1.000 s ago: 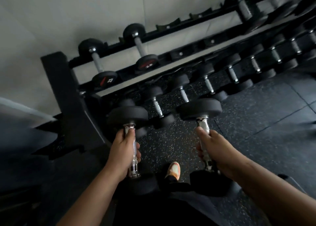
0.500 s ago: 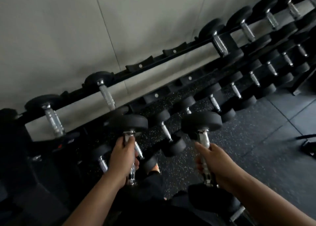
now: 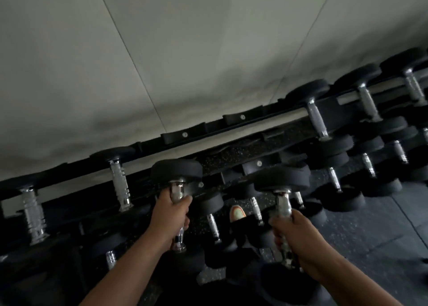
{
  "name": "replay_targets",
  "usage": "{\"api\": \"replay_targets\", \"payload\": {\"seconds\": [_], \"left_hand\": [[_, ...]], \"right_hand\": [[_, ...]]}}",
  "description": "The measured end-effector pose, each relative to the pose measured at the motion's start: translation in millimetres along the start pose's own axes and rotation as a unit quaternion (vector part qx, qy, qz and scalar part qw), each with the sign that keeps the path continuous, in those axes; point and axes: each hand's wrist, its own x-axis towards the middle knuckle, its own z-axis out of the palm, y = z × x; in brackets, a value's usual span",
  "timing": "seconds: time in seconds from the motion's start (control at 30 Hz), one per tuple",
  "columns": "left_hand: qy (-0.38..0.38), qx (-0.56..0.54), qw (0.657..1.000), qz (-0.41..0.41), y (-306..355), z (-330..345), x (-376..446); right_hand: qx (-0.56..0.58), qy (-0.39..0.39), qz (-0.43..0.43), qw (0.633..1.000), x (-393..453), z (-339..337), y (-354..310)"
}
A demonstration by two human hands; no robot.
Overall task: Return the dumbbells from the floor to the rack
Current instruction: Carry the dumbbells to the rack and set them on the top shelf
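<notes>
My left hand [image 3: 170, 217] grips the chrome handle of a black dumbbell [image 3: 177, 172], whose far head is raised level with the front rail of the rack's top tier. My right hand [image 3: 295, 241] grips a second black dumbbell [image 3: 282, 178], held in the air in front of the rack's lower tiers. The black rack [image 3: 231, 123] runs slantwise across the view along the wall. Several saddles on its top tier, above and between my hands, hold nothing.
Other dumbbells rest on the top tier at left [image 3: 119, 180] and right [image 3: 316, 116], with more on the lower tiers [image 3: 334, 178]. A pale wall [image 3: 185, 39] stands behind. My orange shoe [image 3: 236, 213] shows on the speckled rubber floor [image 3: 370, 231].
Both dumbbells have risen and come closer to the rack. My view has tilted up and shifted right along the rack, so the top tier's empty saddles now lie just beyond my hands.
</notes>
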Motion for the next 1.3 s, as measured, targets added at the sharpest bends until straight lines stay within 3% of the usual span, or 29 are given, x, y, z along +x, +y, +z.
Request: {"api": "replay_targets", "payload": {"seconds": [0.23,0.57,0.73,0.93,1.3], "left_hand": [[0.09,-0.07,0.992,-0.047,40.6,49.3,68.6],[0.145,-0.056,0.987,-0.048,57.1,73.2,135.1],[0.185,0.014,0.982,-0.033,35.2,84.5,147.4],[0.31,0.121,0.943,0.011,33.6,96.3,154.7],[0.361,0.147,0.921,0.019,31.8,103.8,153.4]], "right_hand": [[-0.071,-0.016,-0.002,0.997,70.1,-43.9,-40.8],[-0.13,-0.042,0.005,0.991,123.5,-68.0,-82.1],[-0.145,-0.039,-0.015,0.989,146.0,-60.3,-89.1],[-0.16,-0.041,-0.035,0.986,170.2,-37.8,-109.3],[-0.136,-0.045,-0.053,0.988,221.4,-4.1,-135.4]]}}
